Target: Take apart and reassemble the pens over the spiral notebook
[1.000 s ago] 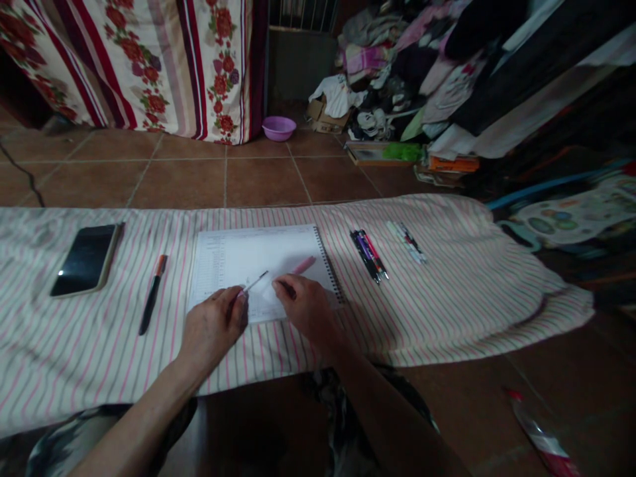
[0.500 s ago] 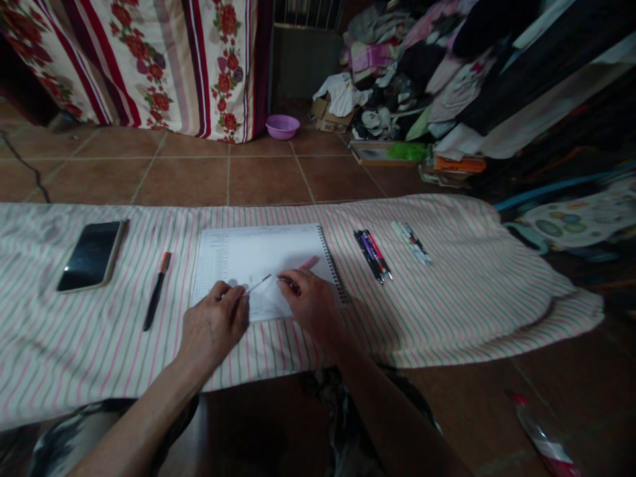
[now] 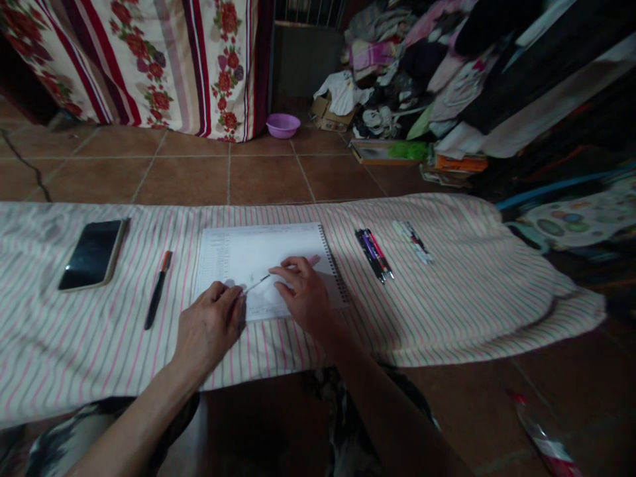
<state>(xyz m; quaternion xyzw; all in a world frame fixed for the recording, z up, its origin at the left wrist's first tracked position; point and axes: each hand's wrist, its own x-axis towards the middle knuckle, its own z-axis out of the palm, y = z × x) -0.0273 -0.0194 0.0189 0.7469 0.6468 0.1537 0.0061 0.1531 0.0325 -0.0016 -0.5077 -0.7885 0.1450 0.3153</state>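
Observation:
My left hand [image 3: 211,324] pinches the near end of a thin pen refill [image 3: 257,283] between thumb and fingertips, over the lower left of a spiral notebook [image 3: 253,248]. The refill slants up to the right, its far part dark. At that far end my right hand [image 3: 304,291] has its thumb and fingers apart, with the index fingertip close to the refill; whether they touch I cannot tell. A pink pen part [image 3: 315,260] pokes out from behind the right hand's fingers, mostly hidden by them.
A black pen with an orange end [image 3: 158,291] and a phone [image 3: 93,255] lie left on the striped cloth [image 3: 447,298]. Right of the notebook are several dark, purple and red pens [image 3: 373,255] and some whitish pens [image 3: 413,242]. A bottle [image 3: 544,437] lies on the floor.
My right hand has gone from a curled pinch to spread fingers, with its index finger reaching left to the refill's far end. The left hand keeps its hold nearly unmoved.

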